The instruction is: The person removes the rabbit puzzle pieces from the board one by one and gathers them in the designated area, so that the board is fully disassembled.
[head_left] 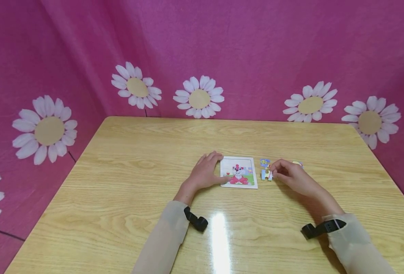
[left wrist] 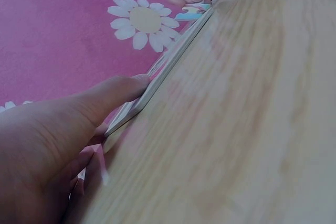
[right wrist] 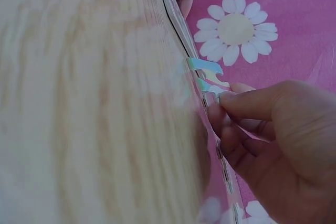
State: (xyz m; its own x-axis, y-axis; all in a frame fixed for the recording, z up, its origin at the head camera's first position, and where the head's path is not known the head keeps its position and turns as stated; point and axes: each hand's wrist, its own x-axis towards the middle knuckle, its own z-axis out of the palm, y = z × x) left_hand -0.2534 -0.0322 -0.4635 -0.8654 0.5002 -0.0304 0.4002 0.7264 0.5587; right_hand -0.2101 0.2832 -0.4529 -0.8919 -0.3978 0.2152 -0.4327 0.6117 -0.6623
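Observation:
A square puzzle board (head_left: 256, 179) with a white frame lies on the table, a pink cartoon animal partly assembled inside it. My left hand (head_left: 203, 173) rests against the board's left side, fingers extended at the far corner and thumb (left wrist: 128, 87) on the near part of the frame. To the right of the board, my right hand (head_left: 292, 177) pinches a puzzle piece (right wrist: 212, 88) between thumb and fingertips. The fingers partly hide this piece, which has blue and pale colours. It is raised off the table.
Loose puzzle pieces (head_left: 264, 162) lie right of the board, some partly behind the right hand. Another piece (head_left: 298, 163) shows beyond that hand. The wooden table (head_left: 137, 160) meets a pink curtain (head_left: 243, 57) with daisies at its back and sides.

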